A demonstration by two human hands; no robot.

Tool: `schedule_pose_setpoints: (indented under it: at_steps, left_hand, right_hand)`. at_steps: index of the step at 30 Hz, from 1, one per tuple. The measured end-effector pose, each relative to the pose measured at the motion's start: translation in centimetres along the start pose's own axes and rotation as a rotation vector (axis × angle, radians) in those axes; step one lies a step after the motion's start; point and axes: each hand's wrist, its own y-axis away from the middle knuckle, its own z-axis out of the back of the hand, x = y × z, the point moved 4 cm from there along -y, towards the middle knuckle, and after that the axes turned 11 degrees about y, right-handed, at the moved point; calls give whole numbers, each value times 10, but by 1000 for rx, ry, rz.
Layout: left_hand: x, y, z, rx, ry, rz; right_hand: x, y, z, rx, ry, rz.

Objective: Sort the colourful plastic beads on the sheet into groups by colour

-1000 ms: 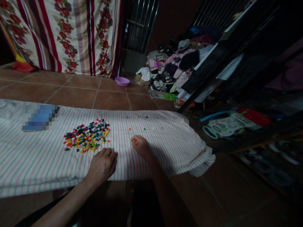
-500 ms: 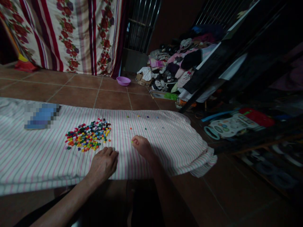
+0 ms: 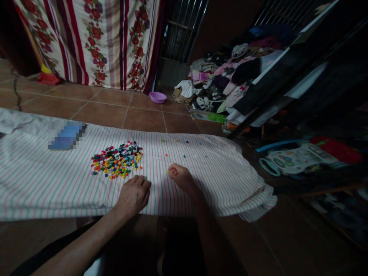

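Small coloured cubes (image 3: 116, 159) lie heaped on the striped cloth (image 3: 43, 184), left of my hands. My left hand (image 3: 135, 193) rests palm down on the cloth, just below the heap's right side. Its fingers are curled under, so whatever they hold, if anything, is hidden. To its right, my right hand (image 3: 181, 178) is closed in a pinch at the cloth, with a tiny yellow-green cube (image 3: 168, 171) at the fingertips. Beyond it several single cubes lie spaced in two rows, among them an orange cube (image 3: 166, 155) and a dark blue cube (image 3: 188, 142).
A blurred blue flat object (image 3: 67, 136) lies on the cloth at the left. On the tiled floor behind stand a purple basin (image 3: 158, 97) and a pile of clothes (image 3: 224, 76). A patterned curtain (image 3: 112, 46) hangs at the back; a cluttered rack (image 3: 304, 157) is at the right.
The whole view has shifted, so things appear farther right. Both hands keep nearly the same places on the cloth, and the right hand's pinch looks unchanged.
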Motion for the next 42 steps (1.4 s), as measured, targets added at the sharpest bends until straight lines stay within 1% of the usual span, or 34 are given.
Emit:
schedule_pose_setpoints:
  at_steps: [5, 9, 12, 17, 21, 31, 35, 42]
  left_hand:
    - [-1, 1, 1, -6, 8, -6]
    - [0, 1, -1, -17, 22, -13]
    - [1, 2, -3, -15, 31, -15]
    - [3, 4, -3, -8, 36, -13]
    - [5, 7, 0, 6, 38, 0]
    - [17, 15, 7, 31, 42, 47]
    - [24, 20, 10, 19, 47, 64]
    - [35, 29, 18, -38, 48, 79]
  right_hand:
    - [-1, -2, 1, 3, 4, -8]
    - [-1, -4, 4, -35, 23, -7]
    - [4, -6, 4, -76, 48, -1]
    - [23, -13, -2, -121, 79, 72]
    - [40, -18, -11, -107, 98, 140]
    - [81, -32, -35, -72, 80, 233]
    - [94, -40, -44, -75, 88, 231]
    - [109, -53, -59, -71, 162, 151]
